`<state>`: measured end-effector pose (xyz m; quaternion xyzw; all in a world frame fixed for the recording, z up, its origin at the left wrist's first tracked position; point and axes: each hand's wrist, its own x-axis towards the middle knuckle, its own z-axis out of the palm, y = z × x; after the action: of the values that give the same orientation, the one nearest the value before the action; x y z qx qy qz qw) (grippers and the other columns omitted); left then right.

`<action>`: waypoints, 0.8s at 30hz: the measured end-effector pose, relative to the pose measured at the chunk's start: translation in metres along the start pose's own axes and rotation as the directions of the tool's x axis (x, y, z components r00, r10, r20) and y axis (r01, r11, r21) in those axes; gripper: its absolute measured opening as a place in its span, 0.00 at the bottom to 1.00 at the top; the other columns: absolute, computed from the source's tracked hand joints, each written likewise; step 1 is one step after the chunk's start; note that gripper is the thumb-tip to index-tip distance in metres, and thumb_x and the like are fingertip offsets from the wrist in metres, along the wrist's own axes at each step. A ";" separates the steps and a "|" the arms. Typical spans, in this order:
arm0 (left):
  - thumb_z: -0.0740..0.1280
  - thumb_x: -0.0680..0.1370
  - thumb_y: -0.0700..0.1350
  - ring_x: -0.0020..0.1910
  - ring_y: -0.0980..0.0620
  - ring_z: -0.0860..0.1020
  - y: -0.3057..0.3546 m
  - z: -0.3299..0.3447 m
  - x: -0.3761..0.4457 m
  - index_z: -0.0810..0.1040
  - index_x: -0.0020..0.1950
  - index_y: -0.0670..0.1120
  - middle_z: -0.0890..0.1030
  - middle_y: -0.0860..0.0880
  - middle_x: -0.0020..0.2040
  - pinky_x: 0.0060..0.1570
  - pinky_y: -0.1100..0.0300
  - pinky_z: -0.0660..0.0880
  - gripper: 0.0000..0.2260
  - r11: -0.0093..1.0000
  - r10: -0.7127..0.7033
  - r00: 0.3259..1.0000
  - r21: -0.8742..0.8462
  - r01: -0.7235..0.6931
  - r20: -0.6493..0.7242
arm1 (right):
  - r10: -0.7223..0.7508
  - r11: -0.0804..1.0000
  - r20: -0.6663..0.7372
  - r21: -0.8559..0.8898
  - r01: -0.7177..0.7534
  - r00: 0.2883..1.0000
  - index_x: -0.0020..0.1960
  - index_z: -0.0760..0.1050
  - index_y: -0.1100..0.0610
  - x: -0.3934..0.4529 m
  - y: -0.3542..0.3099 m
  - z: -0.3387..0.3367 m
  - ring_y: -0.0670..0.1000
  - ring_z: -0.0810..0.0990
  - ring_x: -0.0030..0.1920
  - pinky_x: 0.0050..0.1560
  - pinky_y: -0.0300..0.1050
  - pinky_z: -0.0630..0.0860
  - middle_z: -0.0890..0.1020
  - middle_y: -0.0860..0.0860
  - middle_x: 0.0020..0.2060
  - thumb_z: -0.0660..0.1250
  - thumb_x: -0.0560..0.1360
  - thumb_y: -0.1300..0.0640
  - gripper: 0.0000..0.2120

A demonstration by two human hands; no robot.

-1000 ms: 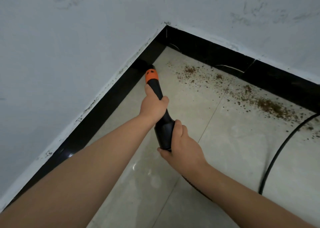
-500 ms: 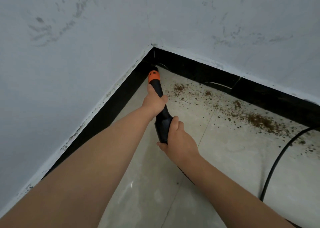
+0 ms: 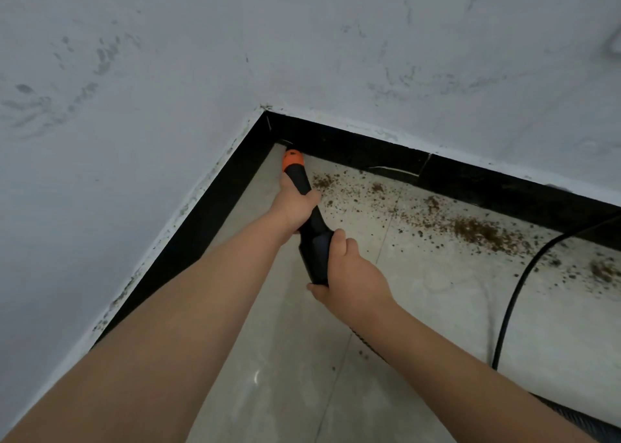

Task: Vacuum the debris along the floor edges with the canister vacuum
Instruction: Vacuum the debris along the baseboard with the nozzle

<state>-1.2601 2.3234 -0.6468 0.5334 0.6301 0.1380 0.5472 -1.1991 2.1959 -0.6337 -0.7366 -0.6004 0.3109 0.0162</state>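
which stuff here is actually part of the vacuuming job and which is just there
Job: vacuum wand, left hand, right hand, brown debris along the black skirting.
Just there: black cable, scuffed wall.

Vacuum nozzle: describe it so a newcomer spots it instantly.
Find the corner where the two black baseboards meet. The vacuum nozzle points into it, gripped by the left hand ahead and the right hand behind. Its orange tip is the only bright colour.
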 end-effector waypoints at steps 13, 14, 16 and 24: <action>0.60 0.79 0.43 0.58 0.42 0.73 0.002 0.037 -0.023 0.42 0.76 0.48 0.70 0.42 0.64 0.55 0.51 0.74 0.33 1.000 0.011 0.997 -0.005 -0.010 0.076 | 0.065 0.997 -0.017 -0.026 -0.066 0.998 0.75 0.41 0.61 -0.034 0.027 0.001 0.52 0.78 0.54 0.38 0.39 0.69 0.64 0.54 0.64 0.61 0.77 0.43 0.40; 0.60 0.79 0.43 0.58 0.42 0.73 0.001 0.039 -0.026 0.42 0.76 0.48 0.70 0.42 0.64 0.55 0.51 0.74 0.33 1.000 0.010 0.996 -0.002 -0.010 0.086 | 0.071 0.997 -0.019 -0.030 -0.072 0.997 0.75 0.41 0.61 -0.036 0.029 0.002 0.52 0.78 0.53 0.38 0.39 0.69 0.64 0.54 0.64 0.61 0.77 0.43 0.40; 0.60 0.79 0.43 0.58 0.43 0.72 0.000 0.045 -0.030 0.42 0.76 0.48 0.69 0.42 0.65 0.56 0.50 0.74 0.33 1.000 0.011 0.994 0.002 -0.011 0.107 | 0.087 0.996 -0.019 -0.034 -0.088 0.996 0.75 0.40 0.61 -0.041 0.033 0.004 0.52 0.78 0.53 0.37 0.39 0.68 0.64 0.54 0.65 0.61 0.77 0.44 0.40; 0.60 0.80 0.43 0.58 0.42 0.73 0.004 0.068 -0.047 0.40 0.76 0.47 0.70 0.42 0.64 0.59 0.49 0.73 0.33 1.000 0.010 0.985 0.019 -0.014 0.175 | 0.128 0.990 -0.041 -0.058 -0.131 0.991 0.75 0.41 0.61 -0.061 0.050 0.004 0.52 0.78 0.52 0.37 0.40 0.67 0.64 0.54 0.64 0.60 0.77 0.43 0.40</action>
<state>-1.2090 2.2586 -0.6434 0.5528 0.5778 0.0877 0.5940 -1.1627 2.1257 -0.6299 -0.7799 -0.5600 0.2792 -0.0153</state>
